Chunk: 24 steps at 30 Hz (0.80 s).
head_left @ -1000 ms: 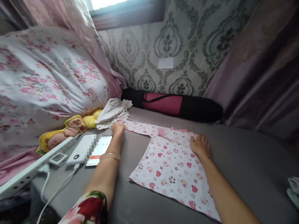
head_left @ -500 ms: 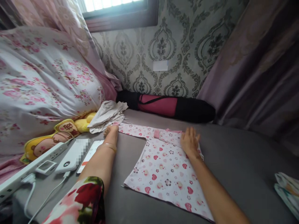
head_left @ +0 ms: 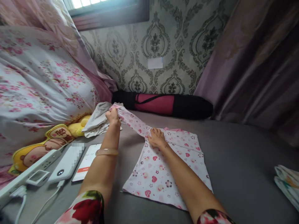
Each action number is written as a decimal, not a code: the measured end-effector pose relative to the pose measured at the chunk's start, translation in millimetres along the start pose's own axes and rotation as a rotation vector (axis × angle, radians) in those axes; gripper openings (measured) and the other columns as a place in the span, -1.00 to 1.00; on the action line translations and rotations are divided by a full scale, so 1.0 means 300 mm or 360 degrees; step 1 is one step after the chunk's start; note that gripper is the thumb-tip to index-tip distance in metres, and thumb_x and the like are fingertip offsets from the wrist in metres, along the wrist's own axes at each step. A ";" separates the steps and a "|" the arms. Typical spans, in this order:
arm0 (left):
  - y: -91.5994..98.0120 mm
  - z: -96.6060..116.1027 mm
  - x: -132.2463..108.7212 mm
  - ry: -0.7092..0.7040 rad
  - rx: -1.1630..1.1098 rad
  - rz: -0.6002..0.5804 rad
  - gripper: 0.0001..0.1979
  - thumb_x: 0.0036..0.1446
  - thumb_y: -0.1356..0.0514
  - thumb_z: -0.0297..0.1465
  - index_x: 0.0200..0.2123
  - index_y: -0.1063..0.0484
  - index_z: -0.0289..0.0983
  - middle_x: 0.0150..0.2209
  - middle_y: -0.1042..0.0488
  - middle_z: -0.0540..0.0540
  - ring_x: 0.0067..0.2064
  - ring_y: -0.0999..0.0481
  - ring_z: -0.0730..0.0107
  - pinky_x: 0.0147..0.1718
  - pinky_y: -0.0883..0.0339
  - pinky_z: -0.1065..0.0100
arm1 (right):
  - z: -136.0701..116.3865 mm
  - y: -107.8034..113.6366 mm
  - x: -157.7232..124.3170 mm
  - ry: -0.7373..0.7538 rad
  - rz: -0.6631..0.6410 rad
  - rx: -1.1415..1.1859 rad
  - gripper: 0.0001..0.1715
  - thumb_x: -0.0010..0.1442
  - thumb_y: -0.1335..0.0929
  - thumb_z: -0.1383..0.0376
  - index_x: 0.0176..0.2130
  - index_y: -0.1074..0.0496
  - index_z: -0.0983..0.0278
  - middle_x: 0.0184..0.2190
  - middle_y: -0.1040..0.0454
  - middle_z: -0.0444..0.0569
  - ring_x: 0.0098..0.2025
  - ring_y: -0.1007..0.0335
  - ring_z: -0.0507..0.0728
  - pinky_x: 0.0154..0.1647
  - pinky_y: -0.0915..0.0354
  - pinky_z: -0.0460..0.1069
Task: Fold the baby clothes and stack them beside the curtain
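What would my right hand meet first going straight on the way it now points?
Your right hand would probably meet the patterned sleeve your left hand grips, slanting away just ahead; the depth there is hard to judge.

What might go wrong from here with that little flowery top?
Two things, perhaps. The left hand holds the raised sleeve by its cuff end while the right hand rests on the top near where that sleeve joins, so a sharp tug could crease or shift the cloth. And the left forearm passes right beside the phone, so it might get nudged.
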<state>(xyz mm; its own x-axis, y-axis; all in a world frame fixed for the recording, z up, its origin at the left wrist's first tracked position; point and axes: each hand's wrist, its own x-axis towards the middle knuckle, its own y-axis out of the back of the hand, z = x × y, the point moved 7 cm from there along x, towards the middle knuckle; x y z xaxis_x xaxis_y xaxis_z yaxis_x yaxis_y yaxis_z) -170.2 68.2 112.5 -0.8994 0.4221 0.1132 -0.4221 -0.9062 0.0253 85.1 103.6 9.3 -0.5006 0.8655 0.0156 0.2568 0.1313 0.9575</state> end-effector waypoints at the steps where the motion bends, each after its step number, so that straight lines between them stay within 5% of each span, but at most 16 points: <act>1: -0.010 0.014 -0.012 0.0076 -0.0121 0.0045 -0.91 -0.14 -0.07 -0.40 -0.47 -0.28 -0.27 -0.61 -0.20 0.10 -0.53 -0.32 0.46 -0.54 -0.30 0.42 | 0.003 0.003 0.006 -0.0010 -0.0044 -0.0004 -0.36 0.30 -0.20 0.07 0.26 -0.20 0.32 0.26 -0.19 0.16 0.25 -0.05 0.31 0.21 0.01 0.13; 7: -0.122 0.113 -0.128 0.0144 -0.0547 -0.0121 -0.87 -0.19 -0.12 -0.47 -0.51 -0.17 -0.24 -0.60 -0.17 0.13 -0.57 -0.26 0.55 -0.59 -0.18 0.51 | -0.001 0.016 0.034 -0.0080 -0.0292 -0.0046 -0.05 0.17 -0.25 -0.19 0.34 -0.08 0.24 0.29 -0.11 0.18 0.27 0.00 0.37 0.19 0.01 0.18; 13: -0.229 0.172 -0.269 0.0073 -0.0565 -0.0384 -0.84 -0.13 -0.18 -0.40 -0.47 -0.20 -0.25 -0.56 -0.22 0.11 -0.54 -0.26 0.53 -0.55 -0.16 0.48 | -0.009 0.032 0.064 -0.0141 -0.0376 -0.0044 -0.06 0.06 -0.34 -0.19 0.30 -0.16 0.10 0.29 -0.12 0.16 0.30 0.02 0.41 0.20 0.00 0.25; 17: -0.287 0.167 -0.366 0.0070 -0.0531 -0.0491 -0.82 -0.06 -0.18 -0.34 -0.41 -0.20 -0.24 -0.53 -0.21 0.12 -0.52 -0.28 0.52 -0.49 -0.19 0.46 | 0.043 0.072 0.071 -0.0187 -0.0195 0.0523 -0.26 0.06 -0.42 0.01 0.20 -0.34 0.14 0.20 -0.31 0.10 0.25 -0.14 0.37 0.21 -0.08 0.20; 21: -0.350 0.134 -0.469 -0.0030 -0.0456 -0.0560 -0.80 0.02 -0.18 -0.31 -0.40 -0.19 -0.23 -0.47 -0.27 0.08 -0.44 -0.35 0.49 -0.40 -0.26 0.43 | 0.182 0.126 -0.013 -0.0329 0.0045 0.0974 -0.48 0.33 -0.16 0.19 0.20 -0.30 0.28 0.17 -0.38 0.06 0.17 -0.30 0.18 0.14 -0.23 0.06; 24: -0.399 0.093 -0.568 -0.0156 -0.0376 -0.0622 -0.81 0.10 -0.17 -0.29 -0.36 -0.20 -0.23 -0.41 -0.32 0.03 -0.35 -0.41 0.45 -0.32 -0.30 0.41 | 0.311 0.112 -0.128 -0.0576 -0.0025 0.1813 -0.44 0.38 -0.06 0.13 0.15 -0.29 0.38 0.10 -0.42 0.20 0.03 -0.45 0.16 0.01 -0.36 0.07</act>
<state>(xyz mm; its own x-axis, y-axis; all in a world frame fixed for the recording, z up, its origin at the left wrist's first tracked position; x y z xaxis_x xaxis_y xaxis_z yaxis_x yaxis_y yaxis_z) 36.8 104.1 118.0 -0.6575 0.7163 0.2337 -0.7518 -0.6441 -0.1410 190.0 119.9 14.2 -0.2954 0.9218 -0.2509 0.9294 0.3381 0.1480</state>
